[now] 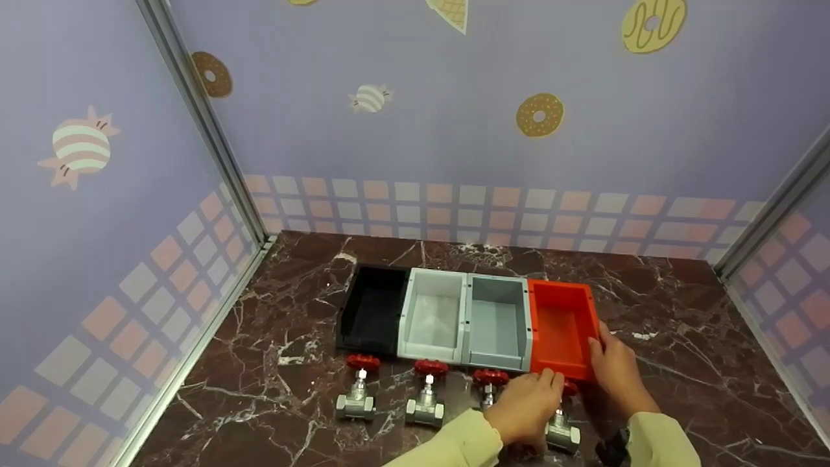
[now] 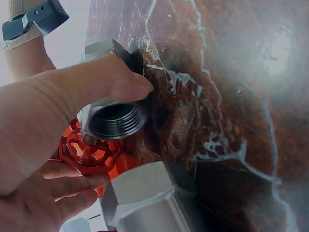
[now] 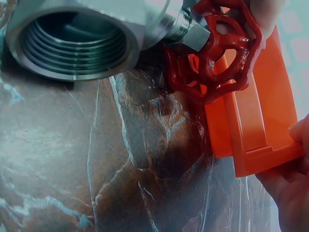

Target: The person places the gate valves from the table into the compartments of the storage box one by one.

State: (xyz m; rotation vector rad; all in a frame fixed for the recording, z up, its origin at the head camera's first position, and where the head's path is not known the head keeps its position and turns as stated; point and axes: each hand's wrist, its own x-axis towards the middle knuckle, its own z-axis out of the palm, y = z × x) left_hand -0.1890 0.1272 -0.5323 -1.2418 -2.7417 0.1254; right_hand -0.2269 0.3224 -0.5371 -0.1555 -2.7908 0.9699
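- Right hand (image 1: pixel 616 370): thumb and fingers pinch the orange-red bin's (image 1: pixel 559 327) right wall.
- Left hand (image 1: pixel 528 402): fingers beside the rightmost valve (image 1: pixel 563 436); whether they grasp it, I cannot tell.
- Beyond the left fingertips: gray bin (image 1: pixel 497 324), touching the orange-red one.
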